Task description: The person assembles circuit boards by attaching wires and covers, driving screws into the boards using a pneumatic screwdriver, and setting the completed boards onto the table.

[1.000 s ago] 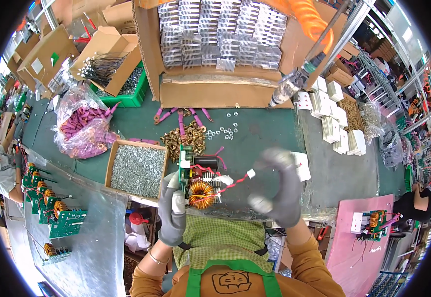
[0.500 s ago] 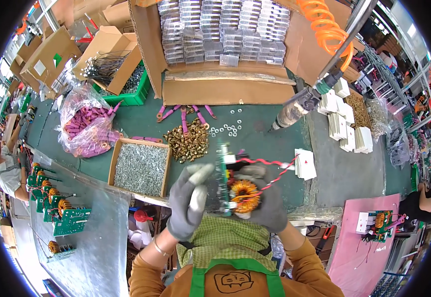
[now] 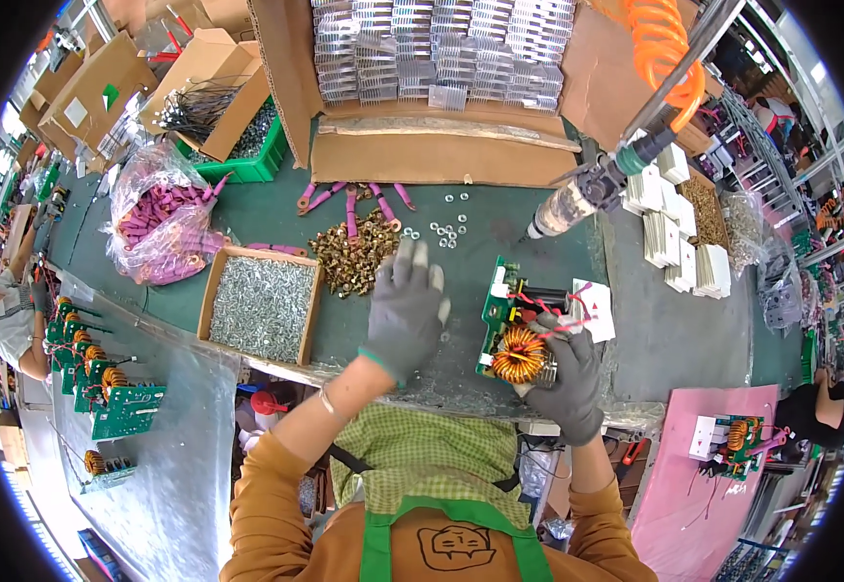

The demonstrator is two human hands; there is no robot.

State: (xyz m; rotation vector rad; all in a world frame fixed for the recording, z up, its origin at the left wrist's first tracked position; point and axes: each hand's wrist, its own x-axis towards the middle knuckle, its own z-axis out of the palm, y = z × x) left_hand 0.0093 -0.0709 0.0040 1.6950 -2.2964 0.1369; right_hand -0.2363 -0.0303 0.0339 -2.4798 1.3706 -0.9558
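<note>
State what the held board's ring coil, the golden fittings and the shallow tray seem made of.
Ring coil: probably copper wire, glossy; orange-brown windings shine. Golden fittings: metal, perhaps brass or plated steel, shiny; yellowish glints. Shallow tray: likely cardboard, matte; plain brown walls.

The right hand (image 3: 569,386) partly hides the circuit board (image 3: 496,312).

The left hand (image 3: 407,320) moved forward, the circuit board (image 3: 493,312) right.

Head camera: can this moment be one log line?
left hand: open, beside brass-coloured fittings | right hand: holding circuit board | silver rings: loose on bench
</note>
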